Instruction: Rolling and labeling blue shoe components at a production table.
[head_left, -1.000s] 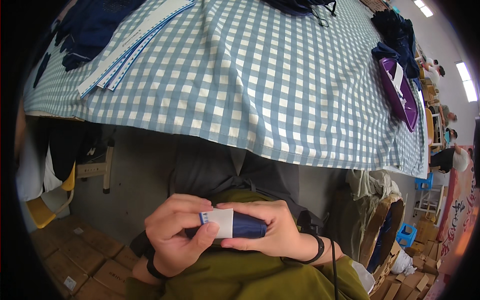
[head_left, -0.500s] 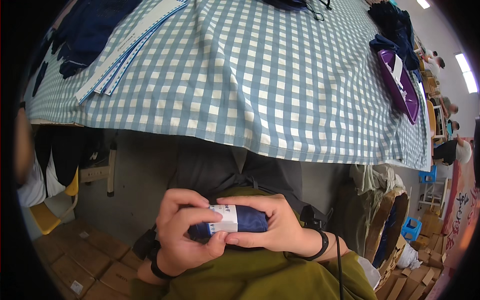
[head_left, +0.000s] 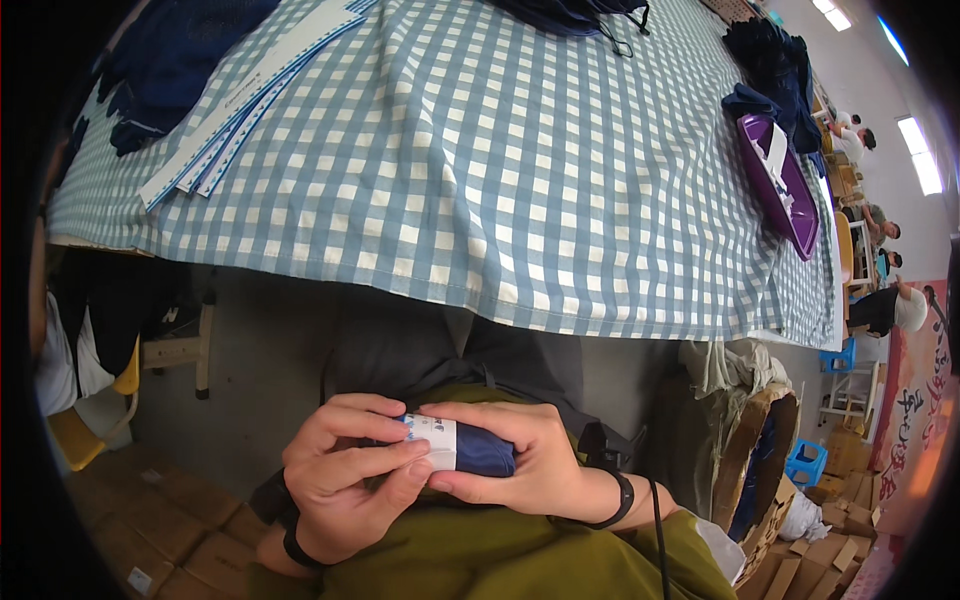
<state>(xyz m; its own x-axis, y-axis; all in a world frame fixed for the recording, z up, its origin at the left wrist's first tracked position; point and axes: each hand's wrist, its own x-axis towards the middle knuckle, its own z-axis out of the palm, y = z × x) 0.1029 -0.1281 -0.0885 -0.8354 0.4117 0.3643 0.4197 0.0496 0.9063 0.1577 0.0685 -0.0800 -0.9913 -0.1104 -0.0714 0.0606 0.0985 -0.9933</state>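
Over my lap, in front of the table edge, I hold a tightly rolled bundle of navy cloth point(head_left: 484, 452) with both hands. A white paper band point(head_left: 437, 440) with blue print wraps its middle. My left hand point(head_left: 350, 460) is closed round the left end, fingertips and thumb pressing on the band. The left end of the roll is mostly hidden under those fingers. My right hand point(head_left: 525, 455) grips the other end, fingers along the top and thumb beneath. Navy cloth shows between them.
A checked tablecloth point(head_left: 500, 200) covers the table. On it lie paper strips point(head_left: 250, 105), navy garments point(head_left: 185, 60), a dark drawstring bag point(head_left: 560, 12) and a purple tray point(head_left: 775, 190). A box point(head_left: 755, 470) stands at right, cartons point(head_left: 165, 530) at lower left. People work far right.
Both hands have shifted slightly left with the roll. My left fingers lie straighter over the band, covering more of the left end. The head view has moved a little.
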